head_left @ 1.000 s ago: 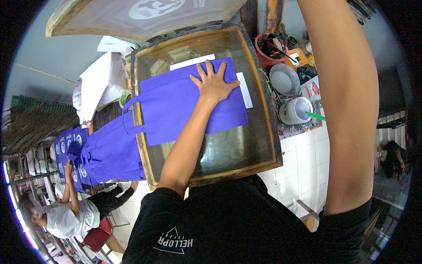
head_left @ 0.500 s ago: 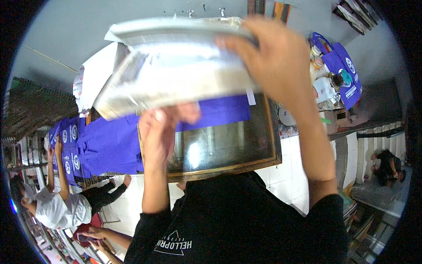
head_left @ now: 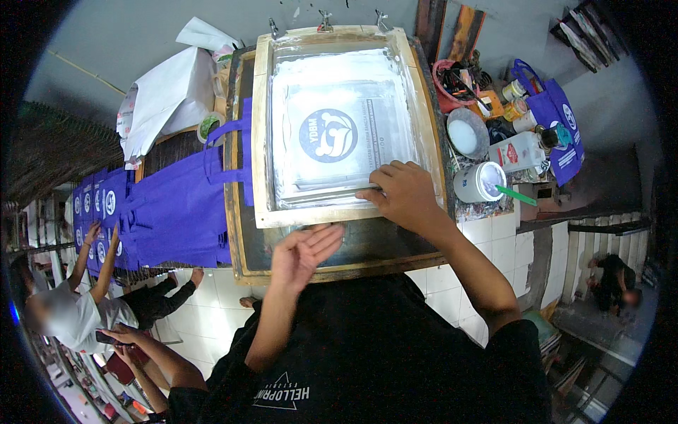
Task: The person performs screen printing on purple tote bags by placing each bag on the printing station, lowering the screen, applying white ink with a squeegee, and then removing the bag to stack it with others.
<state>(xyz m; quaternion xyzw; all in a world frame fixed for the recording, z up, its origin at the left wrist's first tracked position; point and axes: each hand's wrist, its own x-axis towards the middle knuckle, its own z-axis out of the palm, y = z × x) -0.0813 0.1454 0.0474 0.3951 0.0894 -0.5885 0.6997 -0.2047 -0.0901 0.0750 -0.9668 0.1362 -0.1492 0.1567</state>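
Note:
A wooden screen printing frame (head_left: 263,127) lies flat on a dark, wood-edged board (head_left: 247,272). White ink smears its mesh, around a round emblem. Under its left side shows a purple cloth bag (head_left: 247,155), straps stretching left. My right hand (head_left: 406,194) is closed at the frame's near right part, fingers bent over the inner edge; what lies under the fingers is hidden. Just in front of the near rail, my left hand (head_left: 305,256) is open, palm turned up and fingers stretched, holding nothing. Metal clamps (head_left: 325,21) stand at the frame's far edge.
On the right are a white ink tub (head_left: 480,181) with a green-handled stick, a bowl (head_left: 467,133) and several bottles. Purple bags (head_left: 176,212) lie on a rack at left. A person (head_left: 106,311) works there; another person's hands (head_left: 120,336) hold a phone.
The raised, tilted screen printing frame has come down flat over the purple bag. My right hand came down with it. My left hand moved from beneath it to in front, fingers spread.

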